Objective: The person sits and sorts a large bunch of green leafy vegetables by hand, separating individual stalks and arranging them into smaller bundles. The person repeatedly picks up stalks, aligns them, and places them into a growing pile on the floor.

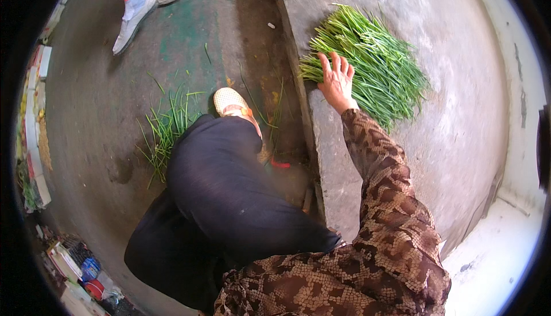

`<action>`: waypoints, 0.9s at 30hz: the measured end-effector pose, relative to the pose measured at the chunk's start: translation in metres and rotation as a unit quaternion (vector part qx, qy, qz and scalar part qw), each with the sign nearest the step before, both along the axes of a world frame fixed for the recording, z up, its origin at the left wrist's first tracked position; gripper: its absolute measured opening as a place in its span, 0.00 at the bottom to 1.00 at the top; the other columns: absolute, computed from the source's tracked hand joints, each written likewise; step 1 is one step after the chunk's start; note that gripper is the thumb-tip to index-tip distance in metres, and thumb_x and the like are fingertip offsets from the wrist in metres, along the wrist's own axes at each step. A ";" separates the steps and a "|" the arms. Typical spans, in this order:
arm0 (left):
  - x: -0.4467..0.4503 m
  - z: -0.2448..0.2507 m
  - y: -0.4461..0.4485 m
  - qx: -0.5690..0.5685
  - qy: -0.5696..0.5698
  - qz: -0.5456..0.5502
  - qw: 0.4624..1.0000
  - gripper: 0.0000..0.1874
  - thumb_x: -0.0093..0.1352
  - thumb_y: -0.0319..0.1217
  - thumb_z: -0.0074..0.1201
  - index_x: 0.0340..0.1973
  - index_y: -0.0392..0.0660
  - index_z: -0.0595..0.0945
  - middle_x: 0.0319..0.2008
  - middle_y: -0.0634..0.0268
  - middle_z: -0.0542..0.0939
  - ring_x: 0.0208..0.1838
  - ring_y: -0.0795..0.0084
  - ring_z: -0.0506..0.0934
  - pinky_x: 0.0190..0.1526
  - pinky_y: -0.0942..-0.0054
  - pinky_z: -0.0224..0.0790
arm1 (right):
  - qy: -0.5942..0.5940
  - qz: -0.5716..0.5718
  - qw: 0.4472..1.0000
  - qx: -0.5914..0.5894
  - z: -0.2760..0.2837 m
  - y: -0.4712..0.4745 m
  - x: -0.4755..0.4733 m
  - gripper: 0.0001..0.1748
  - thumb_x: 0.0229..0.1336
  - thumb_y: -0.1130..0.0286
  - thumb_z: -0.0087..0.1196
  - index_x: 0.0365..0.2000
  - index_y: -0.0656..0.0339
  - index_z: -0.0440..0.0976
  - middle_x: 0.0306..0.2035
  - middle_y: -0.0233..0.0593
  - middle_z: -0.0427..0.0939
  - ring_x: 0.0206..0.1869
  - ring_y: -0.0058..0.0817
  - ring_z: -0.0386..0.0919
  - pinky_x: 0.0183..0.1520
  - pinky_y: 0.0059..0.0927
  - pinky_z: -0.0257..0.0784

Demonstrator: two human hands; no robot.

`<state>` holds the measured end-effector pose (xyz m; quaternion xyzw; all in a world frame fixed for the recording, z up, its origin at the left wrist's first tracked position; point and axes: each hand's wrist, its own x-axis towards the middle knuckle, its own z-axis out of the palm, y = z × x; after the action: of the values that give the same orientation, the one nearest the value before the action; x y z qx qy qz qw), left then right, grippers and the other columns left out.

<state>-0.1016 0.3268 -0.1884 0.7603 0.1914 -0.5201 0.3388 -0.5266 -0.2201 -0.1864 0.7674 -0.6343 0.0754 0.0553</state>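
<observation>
My right hand (337, 81) is at the lower left edge of a large pile of thin green stalks that look like chives (370, 66). Its fingers are spread, with nothing seen held in them; whether they touch the stalks I cannot tell. The pile lies on a raised concrete ledge (340, 174), its paler ends toward the upper left. A smaller heap of loose green stalks (165, 137) lies on the floor beside my dark-trousered knee. My left hand is out of view.
A person's feet in grey shoes (135, 23) are at the upper left. The ledge's edge runs beside my perforated shoe (230, 100). A red scrap (280, 165) and stray stalks lie on the floor. Boxes (32, 135) line the far left; a white wall (516, 100) stands right.
</observation>
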 end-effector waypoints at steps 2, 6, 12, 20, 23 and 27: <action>0.000 0.000 0.000 0.001 0.000 -0.004 1.000 0.22 0.75 0.40 0.48 0.61 0.44 0.77 0.67 0.64 0.70 0.67 0.66 0.67 0.67 0.66 0.58 | -0.035 -0.013 0.998 0.048 0.004 -0.012 -0.001 0.70 0.29 0.66 0.79 0.72 0.46 0.47 0.70 0.48 0.54 0.71 0.51 0.55 0.66 0.56 0.56; 0.001 0.006 0.004 0.007 -0.004 -0.001 1.000 0.22 0.75 0.40 0.48 0.61 0.44 0.76 0.67 0.64 0.70 0.66 0.66 0.67 0.66 0.66 0.58 | -0.018 -0.025 0.993 0.113 -0.001 -0.027 -0.003 0.64 0.34 0.65 0.76 0.71 0.52 0.50 0.60 0.47 0.66 0.61 0.47 0.65 0.58 0.51 0.63; 0.003 0.009 0.000 0.013 -0.003 -0.006 1.000 0.22 0.75 0.40 0.48 0.61 0.44 0.76 0.66 0.64 0.70 0.66 0.66 0.68 0.66 0.66 0.59 | 0.013 -0.031 0.998 0.056 -0.025 0.017 0.004 0.31 0.43 0.67 0.68 0.51 0.53 0.72 0.47 0.42 0.71 0.53 0.44 0.69 0.53 0.46 0.63; 0.006 0.009 0.001 0.009 0.003 -0.015 1.000 0.22 0.76 0.40 0.48 0.62 0.44 0.76 0.66 0.63 0.71 0.65 0.66 0.69 0.65 0.65 0.60 | -0.033 0.012 0.999 0.037 0.001 0.031 -0.003 0.59 0.32 0.65 0.76 0.67 0.46 0.57 0.63 0.43 0.62 0.63 0.45 0.63 0.62 0.49 0.59; 0.008 0.011 0.002 0.010 0.004 -0.015 1.000 0.22 0.76 0.40 0.48 0.62 0.44 0.76 0.66 0.63 0.71 0.65 0.66 0.69 0.65 0.65 0.60 | -0.030 -0.008 0.993 0.110 0.013 0.012 -0.012 0.73 0.26 0.60 0.80 0.73 0.45 0.46 0.71 0.49 0.53 0.73 0.51 0.52 0.69 0.56 0.50; 0.009 0.015 0.003 0.010 0.003 -0.015 1.000 0.22 0.76 0.40 0.48 0.62 0.44 0.75 0.65 0.63 0.71 0.64 0.66 0.69 0.64 0.65 0.61 | 0.007 0.025 0.987 0.161 0.009 0.005 -0.022 0.75 0.25 0.58 0.81 0.73 0.51 0.44 0.64 0.48 0.63 0.67 0.47 0.61 0.64 0.54 0.56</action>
<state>-0.0926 0.3300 -0.1734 0.7647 0.1862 -0.5258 0.3227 -0.5489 -0.2151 -0.1774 0.7823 -0.6185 -0.0322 -0.0667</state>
